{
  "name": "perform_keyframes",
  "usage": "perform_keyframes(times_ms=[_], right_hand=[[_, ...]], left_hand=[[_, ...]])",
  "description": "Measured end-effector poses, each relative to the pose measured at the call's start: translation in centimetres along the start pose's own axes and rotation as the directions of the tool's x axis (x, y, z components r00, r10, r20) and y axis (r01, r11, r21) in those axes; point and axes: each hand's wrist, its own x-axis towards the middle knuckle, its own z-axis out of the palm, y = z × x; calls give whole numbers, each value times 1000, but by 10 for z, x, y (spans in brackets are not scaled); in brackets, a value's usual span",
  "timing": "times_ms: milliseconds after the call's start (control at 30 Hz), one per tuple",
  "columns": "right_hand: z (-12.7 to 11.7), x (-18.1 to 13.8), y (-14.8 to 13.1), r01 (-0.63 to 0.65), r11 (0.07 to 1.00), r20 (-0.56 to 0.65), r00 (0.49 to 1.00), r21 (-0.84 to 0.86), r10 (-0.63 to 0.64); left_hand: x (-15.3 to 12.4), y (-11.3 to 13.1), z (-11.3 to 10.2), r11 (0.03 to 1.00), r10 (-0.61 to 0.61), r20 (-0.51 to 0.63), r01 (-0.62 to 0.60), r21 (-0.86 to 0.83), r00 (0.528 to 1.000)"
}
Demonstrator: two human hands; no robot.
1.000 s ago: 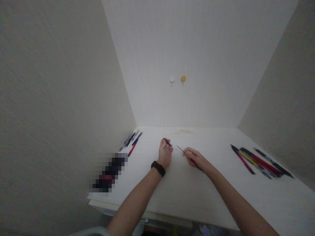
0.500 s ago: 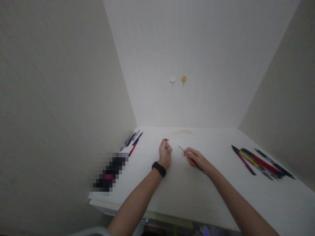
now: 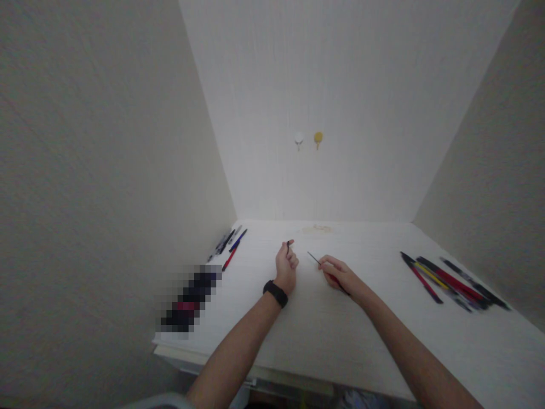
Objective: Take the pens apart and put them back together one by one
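Closed around a red-and-black pen (image 3: 342,287), my right hand (image 3: 338,275) hovers over or rests on the white tabletop (image 3: 315,335); which of these I cannot tell. A thin dark rod (image 3: 314,258) sticks out from its fingertips toward my left hand. My left hand (image 3: 286,265), with a black band on the wrist, has its fingers curled in. Between its thumb and fingers shows a small black piece (image 3: 288,246), too small to name for sure. A short gap separates the two hands.
Several pens, one red (image 3: 230,259) and one blue (image 3: 237,241), lie at the left by the wall. At right is a loose bunch of black, red and yellow pens (image 3: 432,276). Walls stand on three sides; two small hooks (image 3: 318,138) are on the back one.
My left hand has shifted slightly to the right, its fingertips turning with the small black piece. My right hand and the pen look almost the same.
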Motion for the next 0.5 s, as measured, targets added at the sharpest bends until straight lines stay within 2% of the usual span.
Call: perform_keyframes(times_ms=[267,367,433,500], right_hand=[[1,-1,-2,5,1000,-2,1000,-8,-5],[1,-1,-2,6,1000,-1,1000,-2,-6],[1,-1,-1,9,1000,-10,1000,-3,-9],[1,0,1,23,1000,-21,1000,-2,-23]], left_hand=[[1,1,1,1000,-17,-9,17,18,1000],[1,-2,1,973,74,-37,-64,223,997],[0,-4,1,854,227,-23,-187,485,974],[-3,-4,1,603,383,92,-324,729,919]])
